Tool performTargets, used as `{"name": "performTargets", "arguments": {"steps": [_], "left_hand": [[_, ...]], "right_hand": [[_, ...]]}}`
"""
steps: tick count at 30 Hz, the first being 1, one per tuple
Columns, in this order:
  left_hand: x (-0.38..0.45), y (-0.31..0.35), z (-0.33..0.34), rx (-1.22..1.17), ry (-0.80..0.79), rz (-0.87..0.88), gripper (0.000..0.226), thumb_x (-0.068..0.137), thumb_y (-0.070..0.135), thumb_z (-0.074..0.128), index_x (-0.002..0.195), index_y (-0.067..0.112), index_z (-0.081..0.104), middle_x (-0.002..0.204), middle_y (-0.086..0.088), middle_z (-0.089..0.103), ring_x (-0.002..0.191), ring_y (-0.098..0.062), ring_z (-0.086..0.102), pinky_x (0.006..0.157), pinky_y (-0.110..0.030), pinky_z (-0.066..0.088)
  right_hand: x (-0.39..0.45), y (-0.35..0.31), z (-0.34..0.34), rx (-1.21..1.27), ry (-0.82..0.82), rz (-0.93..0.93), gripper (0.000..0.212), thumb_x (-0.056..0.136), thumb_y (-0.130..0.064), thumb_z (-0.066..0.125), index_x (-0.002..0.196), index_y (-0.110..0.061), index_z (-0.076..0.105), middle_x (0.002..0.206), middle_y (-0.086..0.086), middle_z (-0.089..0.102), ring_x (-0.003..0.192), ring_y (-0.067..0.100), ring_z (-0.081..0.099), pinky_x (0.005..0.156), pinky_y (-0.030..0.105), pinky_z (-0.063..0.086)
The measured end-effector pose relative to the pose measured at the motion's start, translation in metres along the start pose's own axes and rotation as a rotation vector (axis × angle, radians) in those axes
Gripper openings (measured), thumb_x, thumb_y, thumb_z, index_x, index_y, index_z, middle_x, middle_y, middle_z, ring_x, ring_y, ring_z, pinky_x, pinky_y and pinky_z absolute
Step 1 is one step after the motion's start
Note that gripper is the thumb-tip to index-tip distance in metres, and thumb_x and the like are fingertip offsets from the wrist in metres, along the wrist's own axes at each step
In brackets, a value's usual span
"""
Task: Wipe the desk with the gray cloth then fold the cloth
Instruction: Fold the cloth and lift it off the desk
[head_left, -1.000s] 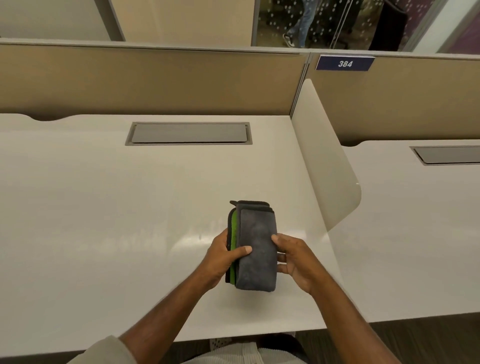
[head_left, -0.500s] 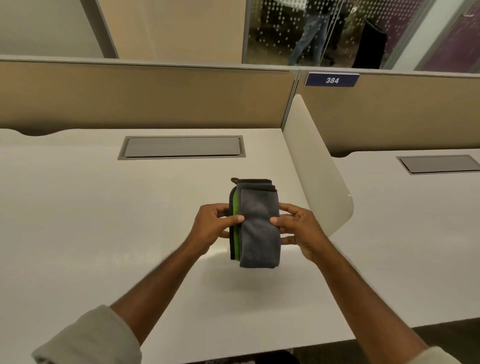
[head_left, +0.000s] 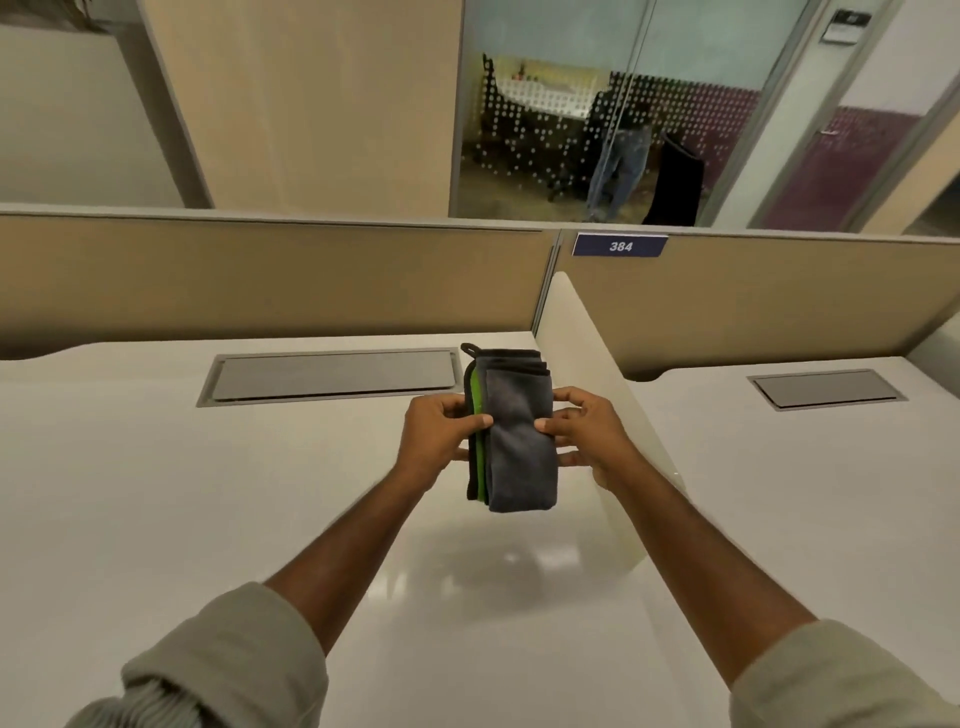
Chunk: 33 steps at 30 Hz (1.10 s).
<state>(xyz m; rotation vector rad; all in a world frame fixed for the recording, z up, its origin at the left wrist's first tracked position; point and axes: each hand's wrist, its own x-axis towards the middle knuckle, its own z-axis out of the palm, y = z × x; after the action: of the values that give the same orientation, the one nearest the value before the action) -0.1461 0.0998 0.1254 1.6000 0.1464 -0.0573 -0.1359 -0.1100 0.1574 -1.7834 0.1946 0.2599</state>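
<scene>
- The cloth (head_left: 514, 441) is folded into a thick, narrow oblong, and both hands hold it up above the desk (head_left: 208, 493), well clear of the surface.
- Its long axis runs away from the person: the near end hangs low, the far end points up toward the partition (head_left: 260, 275).
- The broad gray face is turned to the camera and looks soft and napped, like microfiber.
- Along its left edge the stacked layers show a bright green strip and a black bound hem.
- At the far end several folded layers fan out a little, and a small black loop sticks up at the far left corner.
- The left hand (head_left: 436, 436) pinches the cloth's left edge, thumb on the front across the green strip, fingers curled behind.
- The right hand (head_left: 587, 434) grips the right edge the same way, thumb on the gray face, fingers wrapped behind and partly hidden.
- Rolled pale sleeves (head_left: 228, 660) cover both forearms near the elbows.
- The desk is white, smooth and glossy, with soft reflections under the cloth.
- A flat gray rectangular hatch (head_left: 332, 375) is set flush into it, left of the cloth's far end.
- A white rounded divider (head_left: 576, 332) stands just behind the right hand.
- The partition looks like tan fabric and carries a blue tag (head_left: 620, 245) reading 384.
</scene>
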Motion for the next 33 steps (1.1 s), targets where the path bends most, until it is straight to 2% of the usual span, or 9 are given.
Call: {"name": "performTargets", "arguments": {"steps": [4, 8, 12, 16, 21, 23, 29, 31, 33], "left_hand": [[0.042, -0.005, 0.014, 0.062, 0.064, -0.011, 0.028, 0.086, 0.011, 0.079, 0.112, 0.002, 0.074, 0.102, -0.013, 0.077, 0.092, -0.03, 0.076, 0.076, -0.051, 0.065], [0.09, -0.011, 0.03, 0.146, 0.142, -0.008, 0.02, 0.084, 0.012, 0.08, 0.102, 0.005, 0.075, 0.096, -0.013, 0.077, 0.087, -0.031, 0.075, 0.074, -0.052, 0.065], [0.145, -0.012, 0.051, 0.256, 0.184, -0.029, 0.019, 0.085, 0.017, 0.081, 0.101, 0.009, 0.075, 0.093, -0.01, 0.077, 0.084, -0.026, 0.074, 0.078, -0.047, 0.065], [0.202, -0.017, 0.069, 0.248, 0.189, -0.073, 0.023, 0.085, 0.016, 0.08, 0.105, 0.006, 0.074, 0.097, -0.013, 0.077, 0.086, -0.029, 0.075, 0.08, -0.048, 0.064], [0.251, -0.033, 0.088, 0.228, 0.222, -0.164, 0.019, 0.084, 0.013, 0.08, 0.098, 0.002, 0.075, 0.092, -0.018, 0.076, 0.084, -0.033, 0.074, 0.078, -0.05, 0.064], [0.266, -0.043, 0.091, 0.238, 0.245, -0.192, 0.017, 0.082, 0.014, 0.081, 0.093, 0.002, 0.075, 0.088, -0.018, 0.076, 0.083, -0.034, 0.074, 0.076, -0.049, 0.064], [0.292, -0.073, 0.094, 0.254, 0.243, -0.292, 0.017, 0.082, 0.012, 0.083, 0.084, -0.001, 0.073, 0.088, -0.022, 0.075, 0.085, -0.039, 0.074, 0.075, -0.051, 0.064], [0.295, -0.08, 0.094, 0.286, 0.231, -0.317, 0.019, 0.081, 0.014, 0.083, 0.08, -0.001, 0.072, 0.085, -0.019, 0.074, 0.081, -0.036, 0.072, 0.075, -0.045, 0.064], [0.296, -0.086, 0.095, 0.335, 0.225, -0.339, 0.025, 0.082, 0.02, 0.083, 0.067, 0.011, 0.066, 0.078, -0.01, 0.069, 0.074, -0.025, 0.065, 0.061, -0.029, 0.054]], "right_hand": [[0.038, -0.005, 0.005, -0.03, 0.07, 0.006, 0.026, 0.089, -0.002, 0.074, 0.103, -0.023, 0.065, 0.089, 0.004, 0.074, 0.081, 0.023, 0.073, 0.054, 0.03, 0.059], [0.088, -0.006, 0.005, -0.105, 0.131, 0.01, 0.027, 0.088, -0.002, 0.075, 0.097, -0.025, 0.065, 0.091, 0.007, 0.074, 0.084, 0.026, 0.073, 0.054, 0.032, 0.059], [0.149, -0.005, -0.001, -0.201, 0.21, 0.051, 0.027, 0.087, -0.005, 0.076, 0.104, -0.024, 0.068, 0.101, 0.01, 0.074, 0.091, 0.032, 0.072, 0.066, 0.044, 0.065], [0.212, -0.001, -0.012, -0.282, 0.258, 0.075, 0.03, 0.086, -0.01, 0.078, 0.114, -0.019, 0.07, 0.11, 0.012, 0.072, 0.097, 0.036, 0.069, 0.082, 0.053, 0.063], [0.275, 0.01, -0.014, -0.419, 0.242, 0.087, 0.031, 0.093, -0.011, 0.067, 0.123, -0.017, 0.067, 0.12, 0.013, 0.071, 0.105, 0.035, 0.066, 0.094, 0.047, 0.058], [0.293, 0.017, -0.01, -0.479, 0.238, 0.092, 0.031, 0.093, -0.011, 0.063, 0.123, -0.018, 0.067, 0.121, 0.013, 0.071, 0.107, 0.035, 0.065, 0.094, 0.042, 0.055], [0.327, 0.045, -0.002, -0.595, 0.191, 0.126, 0.021, 0.094, -0.011, 0.061, 0.114, -0.011, 0.068, 0.116, 0.014, 0.071, 0.104, 0.035, 0.065, 0.09, 0.04, 0.052], [0.331, 0.057, 0.0, -0.64, 0.179, 0.136, 0.021, 0.097, -0.016, 0.059, 0.114, -0.007, 0.067, 0.117, 0.016, 0.07, 0.106, 0.035, 0.065, 0.088, 0.039, 0.051], [0.331, 0.067, 0.005, -0.683, 0.184, 0.146, 0.024, 0.099, -0.022, 0.057, 0.116, -0.007, 0.065, 0.118, 0.016, 0.069, 0.107, 0.035, 0.066, 0.089, 0.04, 0.051]]}}
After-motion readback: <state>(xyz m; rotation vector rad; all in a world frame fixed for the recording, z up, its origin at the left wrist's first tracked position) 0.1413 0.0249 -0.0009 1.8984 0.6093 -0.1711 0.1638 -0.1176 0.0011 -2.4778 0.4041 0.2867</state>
